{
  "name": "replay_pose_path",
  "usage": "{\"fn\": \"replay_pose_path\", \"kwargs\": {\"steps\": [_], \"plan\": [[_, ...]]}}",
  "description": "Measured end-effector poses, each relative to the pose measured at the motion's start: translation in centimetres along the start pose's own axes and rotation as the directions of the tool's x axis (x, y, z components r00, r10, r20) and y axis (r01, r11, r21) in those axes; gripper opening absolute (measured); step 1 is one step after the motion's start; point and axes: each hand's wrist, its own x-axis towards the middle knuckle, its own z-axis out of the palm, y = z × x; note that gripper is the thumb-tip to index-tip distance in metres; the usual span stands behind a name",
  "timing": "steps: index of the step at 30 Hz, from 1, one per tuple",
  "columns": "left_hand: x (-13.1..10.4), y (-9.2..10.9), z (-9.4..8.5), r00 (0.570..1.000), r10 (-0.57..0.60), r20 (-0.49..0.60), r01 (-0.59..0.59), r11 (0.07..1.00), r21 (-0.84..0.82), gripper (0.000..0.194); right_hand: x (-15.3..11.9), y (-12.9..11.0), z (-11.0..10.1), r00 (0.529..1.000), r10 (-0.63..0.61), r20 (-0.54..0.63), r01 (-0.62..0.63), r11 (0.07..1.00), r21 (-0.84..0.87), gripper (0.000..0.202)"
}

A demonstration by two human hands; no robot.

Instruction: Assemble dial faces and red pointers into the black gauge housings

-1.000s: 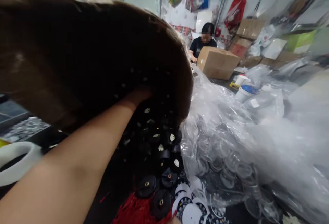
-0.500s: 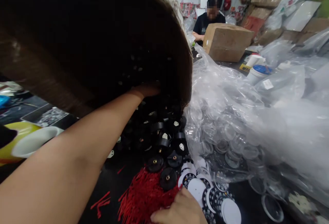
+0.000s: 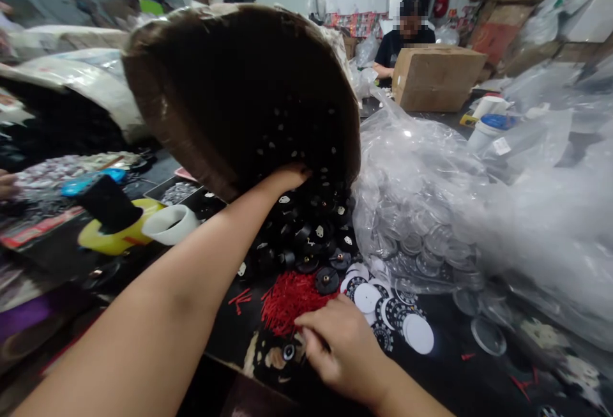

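Observation:
My left hand (image 3: 291,177) reaches into the dark mouth of a large tipped container (image 3: 151,107), where shadow hides its fingers. Around and below it lie many round black plastic housings (image 3: 327,280), some with brass centres or pale plates. My right hand (image 3: 342,343) is closed beside a pile of thin red plastic pieces (image 3: 292,302); what its curled fingers hold, if anything, is hidden. A small dark round part with a pale ring (image 3: 288,352) lies just left of its fingertips. Printed black-and-white dial discs (image 3: 419,334) are spread to its right.
Clear plastic bags (image 3: 412,168) with transparent round covers (image 3: 433,244) fill the right side. To the left stand yellow (image 3: 112,238) and white tape rolls (image 3: 170,225) and a tray of small parts (image 3: 177,192). A co-worker (image 3: 407,30) sits behind a cardboard box (image 3: 435,78).
The view has drawn back, showing more of the table and the left side. My left hand is still inside the container, and my right hand remains by the red pieces.

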Motion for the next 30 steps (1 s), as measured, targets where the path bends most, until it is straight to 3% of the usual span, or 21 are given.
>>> {"fn": "replay_pose_path", "kwargs": {"steps": [3,5,9,11,13,15,16,17,20,24,27,29,30], "plan": [[-2.4,0.5,-1.2,0.999,0.038,-0.011,-0.038,0.999,-0.019,0.034,0.4,-0.2,-0.1,1.000,-0.002,0.009,0.002,1.000,0.026,0.020],[-5.1,0.4,-2.3,0.995,0.058,-0.075,-0.061,0.997,-0.036,0.035,0.7,-0.8,-0.6,1.000,-0.011,0.026,0.010,0.999,0.034,0.019],[-14.3,-1.7,-3.4,0.975,0.008,-0.221,-0.022,0.998,-0.061,0.035,-0.4,-1.8,-4.1,0.999,0.014,0.042,-0.015,1.000,0.013,0.020],[-19.9,-3.5,-2.7,0.962,-0.063,-0.264,0.046,0.997,-0.069,0.038,-2.7,-1.4,-6.9,0.982,0.186,-0.032,-0.188,0.980,-0.070,0.023],[-24.7,-5.1,-1.0,0.946,-0.138,-0.292,0.119,0.989,-0.082,0.040,-5.6,-0.3,-9.4,0.888,0.449,-0.094,-0.459,0.865,-0.203,0.030],[-27.5,-6.1,1.4,0.924,-0.182,-0.335,0.160,0.983,-0.093,0.045,-8.1,1.0,-10.9,0.726,0.677,-0.118,-0.672,0.662,-0.332,0.034],[-28.1,-6.4,2.7,0.917,-0.187,-0.352,0.164,0.982,-0.094,0.049,-8.9,1.5,-11.2,0.678,0.728,-0.101,-0.705,0.605,-0.371,0.034],[-28.3,-6.5,3.8,0.908,-0.190,-0.373,0.168,0.982,-0.092,0.053,-9.4,1.9,-11.1,0.662,0.747,-0.067,-0.707,0.591,-0.387,0.034],[-26.9,-6.4,5.8,0.884,-0.199,-0.423,0.178,0.980,-0.090,0.056,-9.4,2.1,-9.8,0.702,0.712,0.006,-0.660,0.654,-0.369,0.036],[-26.2,-5.2,5.1,0.875,-0.207,-0.437,0.161,0.977,-0.140,0.048,-8.6,0.5,-8.7,0.739,0.671,-0.058,-0.663,0.710,-0.238,0.038],[-28.6,-2.0,5.2,0.893,-0.178,-0.413,0.089,0.970,-0.227,0.053,-8.1,-1.5,-8.4,0.725,0.689,-0.028,-0.689,0.723,-0.043,0.035],[-31.1,1.3,6.4,0.943,-0.045,-0.329,-0.072,0.939,-0.337,0.052,-7.5,-2.8,-7.7,0.710,0.690,0.136,-0.704,0.697,0.140,0.031],[-32.5,3.0,7.1,0.971,0.046,-0.234,-0.136,0.913,-0.384,0.045,-7.2,-3.3,-7.2,0.706,0.676,0.210,-0.708,0.680,0.191,0.033]]}}
